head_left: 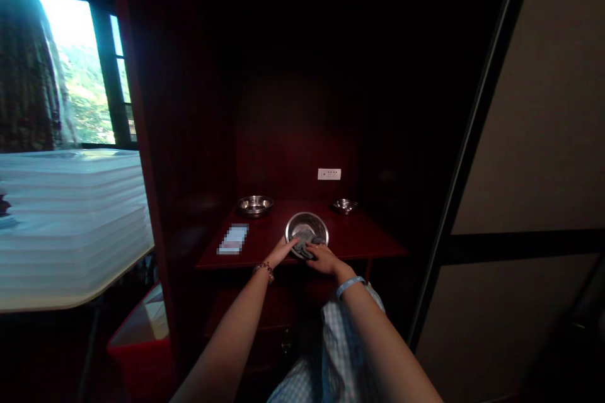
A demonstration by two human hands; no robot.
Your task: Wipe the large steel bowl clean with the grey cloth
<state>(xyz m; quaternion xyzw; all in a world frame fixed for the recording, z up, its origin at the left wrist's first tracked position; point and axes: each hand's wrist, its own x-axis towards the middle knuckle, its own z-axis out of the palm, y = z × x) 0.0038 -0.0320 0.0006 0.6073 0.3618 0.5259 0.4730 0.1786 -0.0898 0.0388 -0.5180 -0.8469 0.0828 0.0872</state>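
Observation:
A round steel bowl (307, 227) stands near the front edge of a dark red wooden shelf (378, 242). A grey cloth (306, 247) lies bunched in the bowl's near side. My right hand (324, 259) is closed on this cloth, pressing it into the bowl. My left hand (282, 252) rests against the bowl's left rim, fingers stretched toward it; a bead bracelet is on that wrist. A light blue band circles my right wrist.
Two more steel bowls sit at the back of the shelf, one to the left (255, 204) and a smaller one to the right (345, 205). A blurred card (232, 239) lies at front left. A white wall socket (329, 174), a red bin (142, 340) and a white table (70, 227).

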